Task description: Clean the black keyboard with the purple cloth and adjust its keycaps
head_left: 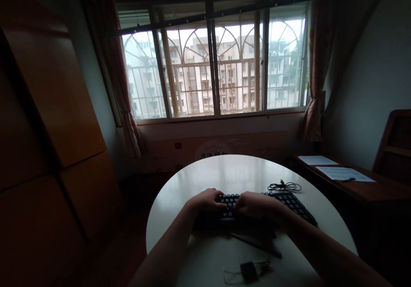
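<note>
A black keyboard (227,199) lies on a round white table (170,192). My left hand (208,199) holds its left part, fingers by the far edge and thumb stretched over the keys. Just right of it, my right hand (252,203) is closed above the middle keys, fingertips pointing down and left. Something small and dark shows at those fingertips, too dim to name. My right forearm hides part of the keyboard. In front of the keyboard lie a thin dark stick (257,245) and a small black block with wire loops (248,271).
A coiled black cable (284,186) rests behind the keyboard's right end. On a brown wooden surface (391,188) at the right are paper sheets (340,173) and a pen (349,180). An orange-brown cabinet (54,85) stands left; a barred window (212,73) is ahead.
</note>
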A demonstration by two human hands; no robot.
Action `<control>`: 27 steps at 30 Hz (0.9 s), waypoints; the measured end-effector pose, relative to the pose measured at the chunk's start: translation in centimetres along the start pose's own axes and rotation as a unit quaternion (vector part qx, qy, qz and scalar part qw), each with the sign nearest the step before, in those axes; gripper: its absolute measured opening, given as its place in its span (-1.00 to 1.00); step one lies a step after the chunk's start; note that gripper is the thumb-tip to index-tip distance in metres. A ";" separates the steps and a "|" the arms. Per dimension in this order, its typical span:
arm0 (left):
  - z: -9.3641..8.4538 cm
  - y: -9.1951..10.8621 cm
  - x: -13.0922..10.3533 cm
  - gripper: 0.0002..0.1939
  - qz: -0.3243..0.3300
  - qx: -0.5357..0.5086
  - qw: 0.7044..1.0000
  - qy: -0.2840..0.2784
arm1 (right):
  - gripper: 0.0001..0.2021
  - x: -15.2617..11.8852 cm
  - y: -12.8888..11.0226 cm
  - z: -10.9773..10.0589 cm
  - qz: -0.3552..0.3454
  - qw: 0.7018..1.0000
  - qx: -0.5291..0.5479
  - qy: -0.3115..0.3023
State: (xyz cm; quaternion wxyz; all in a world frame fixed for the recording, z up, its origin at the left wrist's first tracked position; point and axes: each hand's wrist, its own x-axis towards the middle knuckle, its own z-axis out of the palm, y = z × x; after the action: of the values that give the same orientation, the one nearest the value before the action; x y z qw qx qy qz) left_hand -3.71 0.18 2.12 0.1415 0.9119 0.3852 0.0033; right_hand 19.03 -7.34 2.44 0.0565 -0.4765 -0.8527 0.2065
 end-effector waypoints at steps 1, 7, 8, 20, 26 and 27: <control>0.0 0.1 0.0 -0.37 -0.001 0.000 1.000 -0.001 | -0.69 0.0 0.0 0.0 0.000 1.000 0.003 0.005; -0.1 0.3 -0.1 -0.37 -0.011 -0.003 1.000 -0.006 | -0.69 0.1 -0.7 0.5 -0.011 0.999 -0.014 0.035; -0.1 0.3 -0.1 -0.37 -0.010 -0.002 1.000 -0.006 | -0.69 0.1 -0.7 0.4 -0.014 0.999 -0.011 0.032; 0.0 0.4 -0.1 -0.35 -0.015 0.011 1.000 -0.007 | -0.69 0.1 -0.3 0.2 0.004 1.000 0.019 0.024; 0.4 0.0 0.1 -0.30 -0.015 0.005 1.000 0.004 | -0.69 0.4 0.0 0.4 -0.013 0.999 0.027 0.016; 0.5 0.0 0.1 -0.30 -0.017 0.005 1.000 0.005 | -0.69 0.4 0.1 0.5 -0.015 0.999 0.027 0.016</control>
State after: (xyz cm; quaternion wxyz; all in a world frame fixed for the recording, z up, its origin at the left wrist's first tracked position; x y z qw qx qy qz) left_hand -3.59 0.07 1.63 0.1346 0.9059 0.4015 0.0037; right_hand 18.76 -7.10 1.95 0.0858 -0.4652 -0.8528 0.2212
